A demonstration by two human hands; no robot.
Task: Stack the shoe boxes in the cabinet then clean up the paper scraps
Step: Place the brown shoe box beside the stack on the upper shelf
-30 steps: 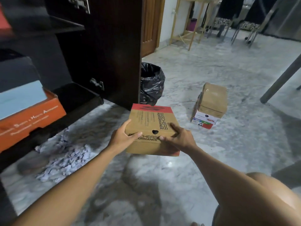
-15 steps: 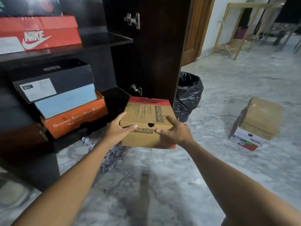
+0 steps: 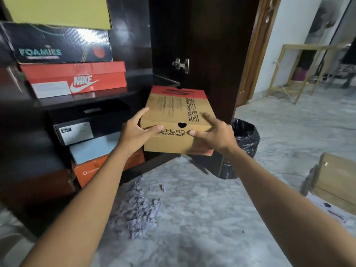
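I hold a brown Skechers shoe box (image 3: 173, 114) with a red end in the air in front of the dark cabinet (image 3: 202, 35). My left hand (image 3: 134, 133) grips its left near corner, thumb on the front face. My right hand (image 3: 213, 135) grips the right near corner. On the upper shelf (image 3: 107, 97) sit a red Nike box (image 3: 77, 78), a black Foamies box (image 3: 57, 45) and a yellow box (image 3: 57, 12). Below are a black box (image 3: 81, 130), a light blue box (image 3: 90, 149) and an orange box (image 3: 90, 170). Grey paper scraps (image 3: 136, 211) lie heaped on the floor.
A bin lined with a black bag (image 3: 244, 137) stands beside the cabinet's side panel. Another brown shoe box (image 3: 335, 182) lies on the marble floor at the right edge. A wooden rack (image 3: 300, 70) stands by the far wall.
Both hands have raised the Skechers box up and toward the cabinet. My view has risen, so the upper shelf's boxes now show fully.
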